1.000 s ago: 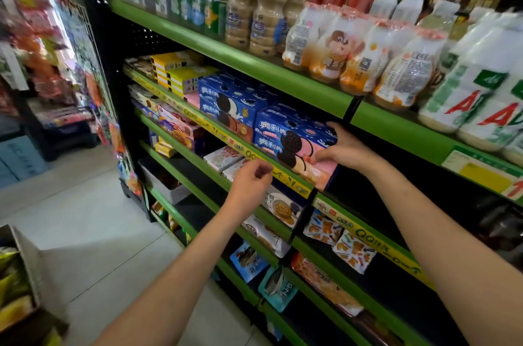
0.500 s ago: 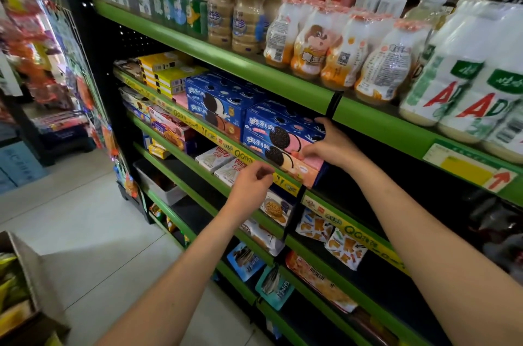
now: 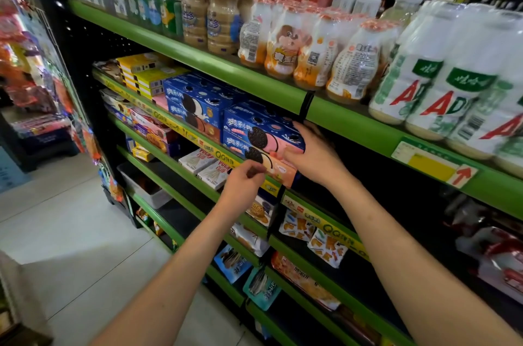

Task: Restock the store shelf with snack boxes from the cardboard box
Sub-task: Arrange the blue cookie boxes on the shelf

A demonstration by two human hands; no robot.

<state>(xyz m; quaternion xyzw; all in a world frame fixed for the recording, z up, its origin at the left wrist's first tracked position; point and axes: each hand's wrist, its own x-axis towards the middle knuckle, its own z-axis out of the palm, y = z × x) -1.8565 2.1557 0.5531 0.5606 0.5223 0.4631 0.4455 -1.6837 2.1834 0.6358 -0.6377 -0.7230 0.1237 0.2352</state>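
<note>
2 bare forearms show, with no sleeve in view. The left hand point(image 3: 243, 185) and right hand point(image 3: 314, 158) wear nothing.

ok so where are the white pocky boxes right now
In the head view the two white pocky boxes lie flat left of centre, one shelf below the blue cookie boxes, just left of the left hand.
</note>
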